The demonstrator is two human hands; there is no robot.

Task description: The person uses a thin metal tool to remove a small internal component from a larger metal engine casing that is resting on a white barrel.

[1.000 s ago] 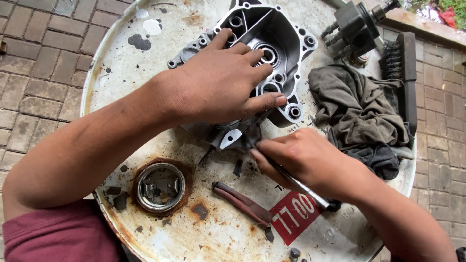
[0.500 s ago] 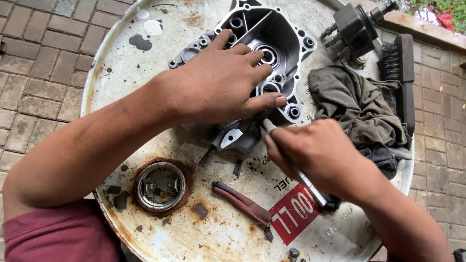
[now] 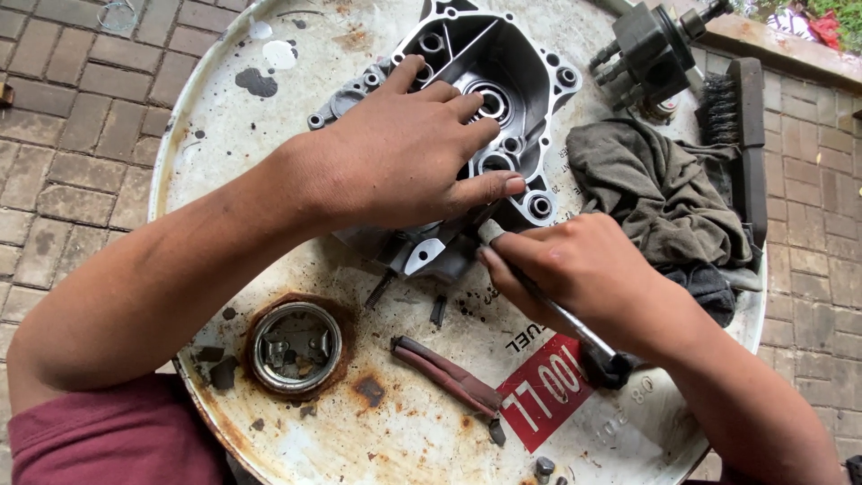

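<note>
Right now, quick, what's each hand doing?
Left hand: open, pressed flat on the engine cover.
Right hand: closed, holding a metal tool.

- A red rectangular label with white characters (image 3: 546, 392) was stuck flat on the near edge of the round, rusty white metal drum top (image 3: 224, 135). It sat tilted, just beside the dark end of the metal tool (image 3: 575, 328) held in the right hand (image 3: 584, 269).
- Dark printed lettering (image 3: 530, 339) ran along the white paint just above that red label, partly hidden by the right hand.
- A short strip of small dark print (image 3: 564, 171) lay on the drum top between the grey metal engine casing (image 3: 503, 81) and the grey rag (image 3: 655, 189).
</note>
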